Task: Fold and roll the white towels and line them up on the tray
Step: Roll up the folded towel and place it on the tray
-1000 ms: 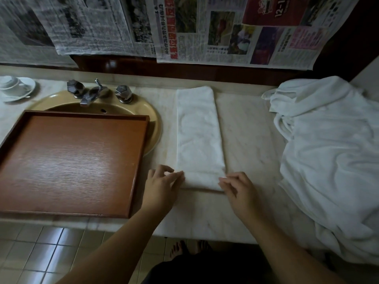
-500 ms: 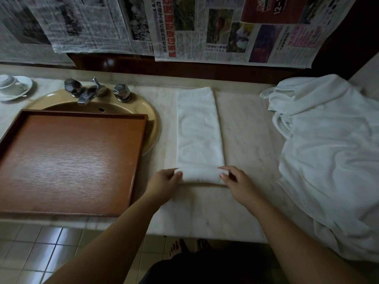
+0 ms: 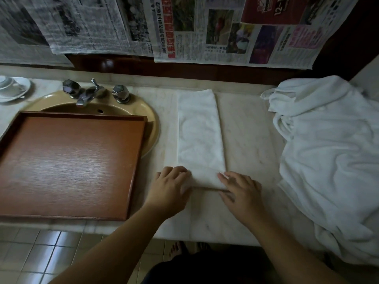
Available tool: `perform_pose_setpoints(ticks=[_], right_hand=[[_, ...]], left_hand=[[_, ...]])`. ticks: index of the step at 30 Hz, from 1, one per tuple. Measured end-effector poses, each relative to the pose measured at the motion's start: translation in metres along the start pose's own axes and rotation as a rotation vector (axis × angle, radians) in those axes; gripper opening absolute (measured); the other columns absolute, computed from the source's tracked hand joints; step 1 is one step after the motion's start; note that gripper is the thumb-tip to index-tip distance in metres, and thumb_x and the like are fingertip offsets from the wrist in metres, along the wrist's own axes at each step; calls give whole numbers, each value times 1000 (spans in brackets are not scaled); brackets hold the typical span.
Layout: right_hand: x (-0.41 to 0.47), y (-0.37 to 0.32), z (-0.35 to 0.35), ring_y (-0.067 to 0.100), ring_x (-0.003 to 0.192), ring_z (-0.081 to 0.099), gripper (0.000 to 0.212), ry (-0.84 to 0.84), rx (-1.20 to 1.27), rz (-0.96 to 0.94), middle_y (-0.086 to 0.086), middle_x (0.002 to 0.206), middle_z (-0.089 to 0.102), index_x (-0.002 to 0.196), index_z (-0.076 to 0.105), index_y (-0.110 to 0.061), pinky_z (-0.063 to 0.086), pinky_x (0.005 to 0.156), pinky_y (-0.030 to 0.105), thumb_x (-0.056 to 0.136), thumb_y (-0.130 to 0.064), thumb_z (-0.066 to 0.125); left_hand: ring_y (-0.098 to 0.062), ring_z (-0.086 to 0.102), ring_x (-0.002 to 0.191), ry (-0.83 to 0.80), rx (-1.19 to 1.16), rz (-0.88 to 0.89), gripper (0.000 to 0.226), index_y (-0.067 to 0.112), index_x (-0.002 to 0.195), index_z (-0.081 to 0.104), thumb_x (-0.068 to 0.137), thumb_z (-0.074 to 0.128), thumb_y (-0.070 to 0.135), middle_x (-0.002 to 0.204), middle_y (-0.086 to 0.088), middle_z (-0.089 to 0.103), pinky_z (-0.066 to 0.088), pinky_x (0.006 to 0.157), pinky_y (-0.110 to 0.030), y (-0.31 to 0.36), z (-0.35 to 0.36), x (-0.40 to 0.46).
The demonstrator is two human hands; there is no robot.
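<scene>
A: Rolling from the near end, that's how this looks. A folded white towel (image 3: 200,132) lies as a long strip running from the back edge of the desk (image 3: 249,128) toward the front edge, and both hands sit on its near end.

B: What's each grip doing?

A: The left hand (image 3: 170,188) lies over the left end of the small roll (image 3: 205,179), fingers bent down onto it, pressing more than clutching. The right hand (image 3: 241,190) has its fingers stretched nearly flat, tips on the right end of the roll. One hand at each end keeps the roll even, I'd say.

B: Anything new against half a second ago?

A: Yes. Back then both hands pinched the roll's ends, fingers curled round it. Now they've flattened on top. A second ago the near end still lay flat on the desk.

B: And the tray?

A: The wooden tray (image 3: 12,128) sits at the desk's left end, partly over the sink (image 3: 143,108), holding no towels yet. A heap of white towels (image 3: 328,152) waits at the right end. Early days, by my reckoning.
</scene>
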State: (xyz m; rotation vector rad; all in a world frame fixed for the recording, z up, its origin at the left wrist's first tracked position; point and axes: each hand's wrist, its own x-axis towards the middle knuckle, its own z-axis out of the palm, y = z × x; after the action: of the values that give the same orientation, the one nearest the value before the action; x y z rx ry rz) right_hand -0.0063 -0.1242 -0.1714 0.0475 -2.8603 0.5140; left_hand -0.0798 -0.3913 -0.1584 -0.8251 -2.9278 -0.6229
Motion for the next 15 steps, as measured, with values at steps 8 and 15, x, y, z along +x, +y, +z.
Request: perform_pose_setpoints(ticks=[8,15], right_hand=[[-2,6,1,5,107,54,51,-207,273,219,-27,115,57,132,64,-48,42,96,35,90,-70,46],[36,0,13,22,106,64,19,-202,417,582,-4,110,62,92,68,-50,50,99,41,87,-66,60]], left_hand=[[-14,55,100,-144,-286,-287,42,45,126,66,92,58,69,115,18,67,51,85,-34,-5,-9,-1],[-13,66,92,90,-836,-752,19,40,98,68,87,81,48,106,9,66,58,68,-36,20,-3,11]])
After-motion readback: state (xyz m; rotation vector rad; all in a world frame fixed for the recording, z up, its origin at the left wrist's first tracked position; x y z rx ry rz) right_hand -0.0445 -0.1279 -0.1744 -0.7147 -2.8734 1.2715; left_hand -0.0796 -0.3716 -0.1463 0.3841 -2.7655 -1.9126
